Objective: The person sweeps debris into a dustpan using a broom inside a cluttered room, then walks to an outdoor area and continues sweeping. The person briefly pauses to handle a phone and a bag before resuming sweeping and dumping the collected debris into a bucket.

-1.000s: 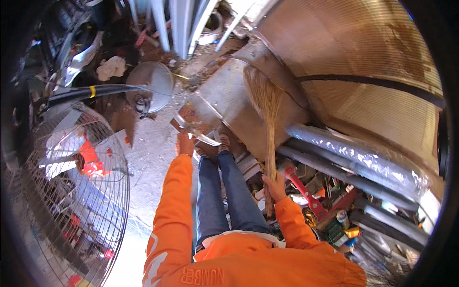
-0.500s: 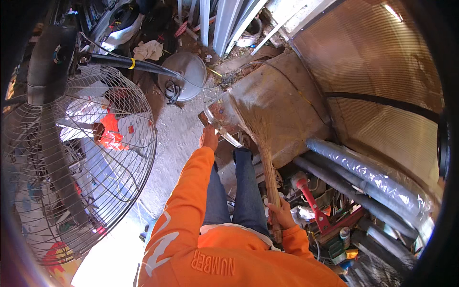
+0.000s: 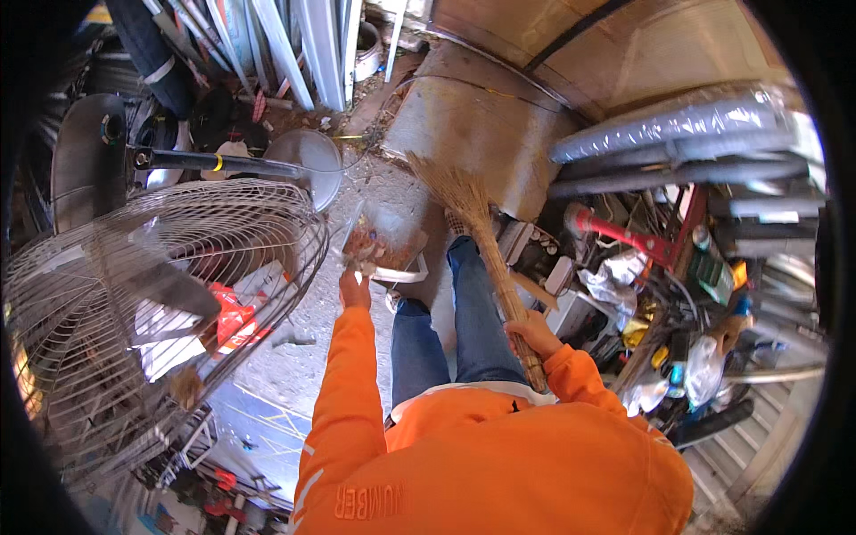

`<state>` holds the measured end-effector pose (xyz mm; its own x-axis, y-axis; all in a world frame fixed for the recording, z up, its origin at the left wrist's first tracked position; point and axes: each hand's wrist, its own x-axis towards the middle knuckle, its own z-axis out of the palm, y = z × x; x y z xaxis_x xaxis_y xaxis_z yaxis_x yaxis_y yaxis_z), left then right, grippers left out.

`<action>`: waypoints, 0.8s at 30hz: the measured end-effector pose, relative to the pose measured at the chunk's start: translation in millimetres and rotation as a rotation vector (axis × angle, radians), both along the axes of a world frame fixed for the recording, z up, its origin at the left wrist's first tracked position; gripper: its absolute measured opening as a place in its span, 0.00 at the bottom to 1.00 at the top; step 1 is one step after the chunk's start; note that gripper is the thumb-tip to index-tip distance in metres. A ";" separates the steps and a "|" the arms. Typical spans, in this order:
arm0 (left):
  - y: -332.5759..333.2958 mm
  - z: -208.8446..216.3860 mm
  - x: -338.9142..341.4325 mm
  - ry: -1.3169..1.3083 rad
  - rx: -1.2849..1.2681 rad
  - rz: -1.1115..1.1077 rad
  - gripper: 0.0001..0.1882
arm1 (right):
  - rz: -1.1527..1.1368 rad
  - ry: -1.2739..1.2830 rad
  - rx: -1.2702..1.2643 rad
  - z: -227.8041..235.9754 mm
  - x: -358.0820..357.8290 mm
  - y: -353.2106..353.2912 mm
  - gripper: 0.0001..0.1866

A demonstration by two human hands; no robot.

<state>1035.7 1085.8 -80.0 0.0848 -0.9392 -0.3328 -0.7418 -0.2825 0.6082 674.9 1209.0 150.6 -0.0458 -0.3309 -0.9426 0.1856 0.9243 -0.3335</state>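
My left hand (image 3: 354, 290) is closed on the near edge of a shallow, pale-rimmed dustpan (image 3: 412, 275). Reddish-brown debris (image 3: 367, 244) lies inside the pan, which hangs in front of my knees. Low at my right side, my right hand (image 3: 533, 334) wraps round the handle of a long straw broom (image 3: 492, 254). The broom slants away from me, its frayed bristles spread forward over a grey-brown board on the floor, to the right of the dustpan. Whether the bristles touch the board I cannot tell.
A large caged fan (image 3: 169, 303) fills the left side, its round base (image 3: 308, 165) ahead. Metal profiles (image 3: 285, 53) lean at the back. The board (image 3: 481, 111) lies ahead, wrapped rolls (image 3: 669, 125) to the right. Tools, including a red-handled one (image 3: 624, 234), and bags clutter the right.
The view has swung to the right. My left hand has shifted left with the dustpan, whose inside now shows more fully. My right hand keeps its grip on the broom.
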 end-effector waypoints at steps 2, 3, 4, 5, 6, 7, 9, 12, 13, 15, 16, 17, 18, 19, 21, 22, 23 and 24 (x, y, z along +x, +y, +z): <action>26.5 10.6 30.4 0.010 0.026 0.000 0.21 | -0.050 0.001 0.017 -6.8 26.4 16.6 0.11; 41.5 8.6 47.3 -0.013 0.024 -0.010 0.22 | -0.063 -0.026 0.032 -13.3 32.9 26.9 0.11; 57.6 9.5 60.6 -0.037 0.029 -0.019 0.22 | -0.074 -0.055 0.054 -20.8 36.7 39.9 0.11; 71.4 9.6 72.1 -0.059 0.080 0.033 0.22 | -0.098 -0.066 0.082 -28.7 38.4 48.5 0.12; 78.0 17.9 81.5 -0.072 0.116 0.007 0.22 | -0.114 -0.052 0.085 -31.2 44.3 57.2 0.12; 90.0 15.7 93.8 -0.109 0.123 0.011 0.22 | -0.120 -0.038 0.085 -32.4 51.8 60.0 0.12; 116.6 10.9 115.4 -0.155 0.096 0.012 0.22 | -0.124 -0.015 0.048 -40.8 57.0 69.2 0.13; 143.6 18.4 140.5 -0.167 0.172 0.058 0.24 | -0.290 0.005 0.039 -58.0 61.9 63.5 0.15; 156.1 13.4 148.9 -0.177 0.118 0.077 0.24 | -0.327 -0.007 0.036 -73.3 61.0 65.3 0.15; 178.8 5.8 169.3 -0.214 0.119 0.119 0.26 | -0.404 -0.024 0.032 -115.9 54.8 69.6 0.15; 184.7 12.7 175.4 -0.160 0.045 0.070 0.27 | -0.396 0.000 0.061 -123.2 60.1 73.3 0.15; 193.0 20.7 180.3 -0.143 0.085 0.101 0.27 | -0.389 0.024 0.090 -133.5 71.5 75.9 0.15; 193.8 23.7 181.1 -0.124 0.111 0.138 0.27 | -0.376 0.047 0.103 -141.6 76.3 74.0 0.15; 201.4 20.6 188.3 -0.078 0.057 0.155 0.27 | -0.309 0.043 0.145 -144.9 84.1 82.2 0.15; 215.5 16.4 198.6 -0.117 0.090 0.178 0.28 | -0.238 -0.057 0.182 -127.3 74.6 88.5 0.14; 221.8 17.9 199.6 -0.127 0.081 0.207 0.28 | -0.189 -0.108 0.199 -115.3 68.2 87.5 0.14; 225.8 17.0 200.3 -0.113 0.058 0.210 0.27 | -0.217 -0.145 0.193 -119.9 60.2 105.0 0.14; 232.3 17.5 205.6 -0.105 0.036 0.218 0.27 | -0.247 -0.108 0.173 -108.1 62.2 110.2 0.14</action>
<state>1241.4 1318.1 -62.5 0.3203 -0.8825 -0.3443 -0.7192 -0.4631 0.5179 737.0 1319.2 42.5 -0.0015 -0.1563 -0.9877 0.4373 0.8881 -0.1412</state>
